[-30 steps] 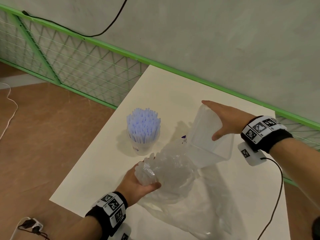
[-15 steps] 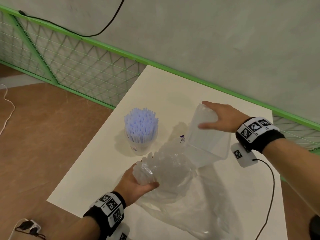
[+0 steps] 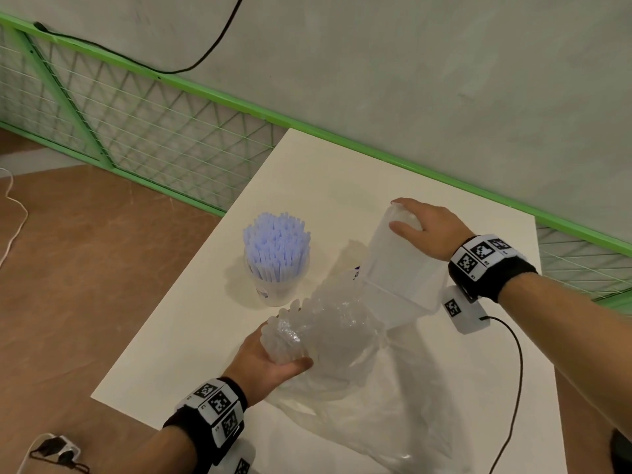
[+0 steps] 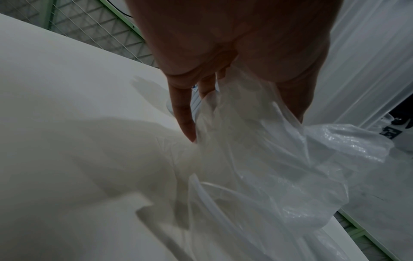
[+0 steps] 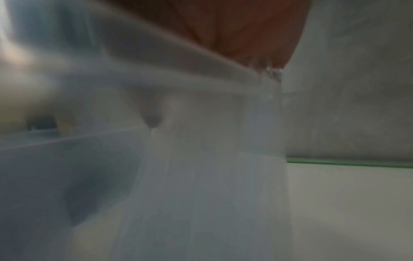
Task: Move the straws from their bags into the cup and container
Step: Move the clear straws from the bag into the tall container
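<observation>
A clear cup (image 3: 276, 285) on the white table (image 3: 191, 330) holds several pale blue straws (image 3: 275, 244) standing upright. My right hand (image 3: 396, 215) grips the base of a translucent container (image 3: 400, 278), tipped with its mouth toward me and low to the left. My left hand (image 3: 282, 352) grips a bundle of clear straws (image 3: 307, 330) still wrapped in a crumpled clear bag (image 3: 376, 412). The bundle's far end lies at the container's mouth. In the left wrist view my fingers (image 4: 183, 114) press into the bag (image 4: 290, 159). In the right wrist view the container (image 5: 201, 167) is a blur.
A green mesh fence (image 3: 143, 131) and a grey wall run behind the table. The table's left edge drops to the brown floor (image 3: 85, 268). A black cable (image 3: 516, 371) hangs from my right wrist over the table. A plug and cord (image 3: 54, 453) lie on the floor at lower left.
My right thumb has slid from the container's side up onto its base, and the container has tipped slightly toward the bundle. My left hand has barely moved.
</observation>
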Available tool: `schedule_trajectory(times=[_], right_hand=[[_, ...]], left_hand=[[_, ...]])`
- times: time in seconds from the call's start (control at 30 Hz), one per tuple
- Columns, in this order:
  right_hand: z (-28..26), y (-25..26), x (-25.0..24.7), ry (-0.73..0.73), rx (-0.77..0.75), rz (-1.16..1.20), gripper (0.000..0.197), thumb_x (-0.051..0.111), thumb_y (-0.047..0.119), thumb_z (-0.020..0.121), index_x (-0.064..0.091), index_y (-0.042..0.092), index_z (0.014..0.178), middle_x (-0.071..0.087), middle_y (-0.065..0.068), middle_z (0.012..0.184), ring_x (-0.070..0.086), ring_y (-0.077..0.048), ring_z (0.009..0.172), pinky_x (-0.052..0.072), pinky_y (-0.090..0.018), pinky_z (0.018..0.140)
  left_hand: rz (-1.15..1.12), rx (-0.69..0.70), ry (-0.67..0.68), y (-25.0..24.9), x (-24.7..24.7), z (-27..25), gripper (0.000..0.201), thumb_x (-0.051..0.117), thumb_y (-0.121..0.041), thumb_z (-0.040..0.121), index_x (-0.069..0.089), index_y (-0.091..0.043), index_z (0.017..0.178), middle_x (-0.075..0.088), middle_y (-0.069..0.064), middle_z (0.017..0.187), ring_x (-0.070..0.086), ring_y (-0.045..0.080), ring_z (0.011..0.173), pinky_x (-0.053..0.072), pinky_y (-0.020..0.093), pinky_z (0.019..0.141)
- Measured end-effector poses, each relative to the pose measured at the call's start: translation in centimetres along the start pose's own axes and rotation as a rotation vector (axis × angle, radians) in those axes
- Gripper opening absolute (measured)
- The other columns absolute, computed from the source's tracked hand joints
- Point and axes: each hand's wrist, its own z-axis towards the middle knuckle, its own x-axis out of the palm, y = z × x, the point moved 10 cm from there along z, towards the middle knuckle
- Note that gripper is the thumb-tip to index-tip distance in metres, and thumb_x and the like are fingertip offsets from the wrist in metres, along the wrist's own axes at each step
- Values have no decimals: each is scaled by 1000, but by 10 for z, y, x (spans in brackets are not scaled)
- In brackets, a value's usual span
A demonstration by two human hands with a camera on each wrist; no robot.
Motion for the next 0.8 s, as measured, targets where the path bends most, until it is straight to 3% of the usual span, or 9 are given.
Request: schedule_trajectory(times=[0.13, 0.23, 0.3, 0.43, 0.53, 0.6, 0.67, 0.73, 0.8], right_hand=[[2, -4, 3, 71, -47, 59, 56, 53, 30, 99, 30, 28, 149, 49, -4, 145, 52, -31, 124, 38, -36, 103], [0, 0, 13, 147, -96, -111, 62, 43, 39, 102, 13, 28, 155, 26, 2, 160, 37, -22, 140, 34, -40, 111], [0, 2, 17, 142, -99, -218, 67, 40, 45, 102, 5, 26, 156, 16, 5, 163, 35, -20, 142, 36, -43, 109], [0, 4, 15, 79, -93, -222, 83, 51, 49, 96, -2, 26, 156, 21, 3, 162, 39, -24, 139, 41, -44, 106], [-2, 2, 18, 78, -96, -237, 101, 56, 65, 85, -8, 28, 154, 27, -6, 159, 42, -30, 136, 40, -47, 107], [-6, 7, 7, 16, -118, -211, 100, 47, 74, 83, -1, 25, 155, 18, -5, 162, 25, -28, 146, 27, -49, 115], [-19, 20, -18, -112, -152, -137, 83, 47, 63, 90, 13, 24, 155, 14, 3, 163, 13, -23, 149, 19, -52, 114], [-44, 39, -43, -221, -212, -15, 66, 51, 43, 89, 31, 26, 149, 29, 4, 156, 26, -20, 143, 27, -51, 111], [-75, 61, -49, -203, -272, 127, 58, 55, 26, 85, 44, 24, 141, 47, 5, 142, 44, -10, 126, 38, -40, 106]], left_hand=[[10, 9, 6, 0, 1, 0, 61, 90, -38, 60, 65, -27, 114, 71, -16, 105, 67, 2, 100, 53, 35, 95], [10, 6, 9, 1, 1, 0, 61, 90, -36, 61, 64, -27, 115, 72, -14, 106, 67, 3, 100, 53, 33, 95], [9, 2, 5, 1, 1, 1, 60, 91, -33, 62, 63, -28, 115, 72, -13, 106, 68, 3, 99, 53, 32, 94], [26, -2, -1, 1, 1, 1, 58, 91, -33, 62, 64, -28, 113, 71, -17, 104, 67, 1, 97, 53, 27, 92], [20, -13, -3, 2, 0, 0, 58, 91, -36, 60, 65, -27, 111, 72, -15, 103, 67, 1, 97, 52, 27, 91], [9, -16, 0, 3, 1, 0, 58, 91, -34, 60, 65, -27, 111, 73, -13, 103, 68, 2, 97, 52, 28, 92], [-2, -17, -6, 2, 0, -1, 56, 92, -28, 62, 65, -27, 111, 73, -15, 102, 68, 2, 96, 51, 27, 91], [-15, -23, -3, 1, 1, -2, 53, 91, -21, 64, 65, -25, 110, 73, -15, 101, 69, 1, 94, 52, 25, 89], [-18, -18, 3, 0, 2, -3, 52, 91, -20, 65, 66, -23, 110, 74, -13, 100, 69, 2, 94, 52, 25, 88]])
